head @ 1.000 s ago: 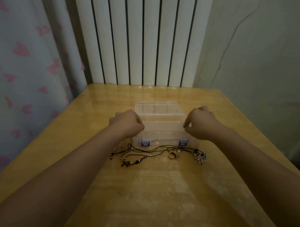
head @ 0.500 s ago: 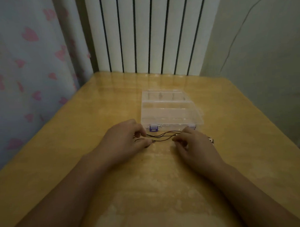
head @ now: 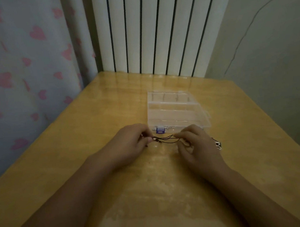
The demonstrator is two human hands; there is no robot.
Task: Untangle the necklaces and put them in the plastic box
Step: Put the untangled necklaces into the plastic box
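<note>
- Two hands work just in front of the plastic box point(head: 175, 111), which lies on the wooden counter point(head: 78, 152) with its near wall facing the person.
- The left hand point(head: 130, 144) sits to the near left of the box, its fingers curled and pinching one end of the black necklace cords point(head: 165, 139).
- The right hand point(head: 198, 145) sits to the near right of the box, thumb and fingers curled, pinching the other end of the same cords.
- The cords run as several thin strands between the two hands, just in front of the box's near wall; whether they touch the counter cannot be told.
- A purple latch point(head: 160, 130) shows on the box's near wall, close to the left hand's fingertips.
- The box is clear, with dividers visible inside; whether its lid is up or down cannot be told.
- A silver pendant point(head: 218, 144) lies on the counter to the near right of the box, just beyond the right hand's knuckles.
- Behind the box, past the counter's far edge, stands a white ribbed radiator point(head: 158, 30); left of it hangs a curtain with pink hearts point(head: 28, 59).
</note>
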